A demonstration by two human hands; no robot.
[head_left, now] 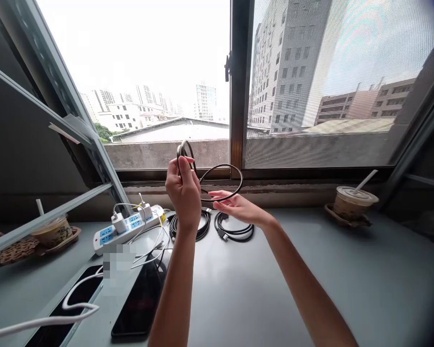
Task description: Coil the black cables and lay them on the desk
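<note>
My left hand (pixel 184 185) is raised before the window, its fingers closed around the coiled loops of a black cable (pixel 241 179). From there a wide loop of the same cable swings out to the right. My right hand (pixel 237 207) is lower, palm turned up, with the cable pinched between thumb and fingers. Beneath my hands, two more coiled black cables lie on the table: a thick coil (pixel 202 230) behind my left wrist, partly hidden, and a smaller coil (pixel 238 235) below my right hand with its plug showing.
A white power strip (pixel 130 229) with chargers and white cords stands at the left. Nearer lie a black phone (pixel 137 301) and another dark device (pixel 75 299). Lidded drink cups stand at far left (pixel 54 231) and right (pixel 354 200). Metal shelf bars (pixel 50 207) cross the left side.
</note>
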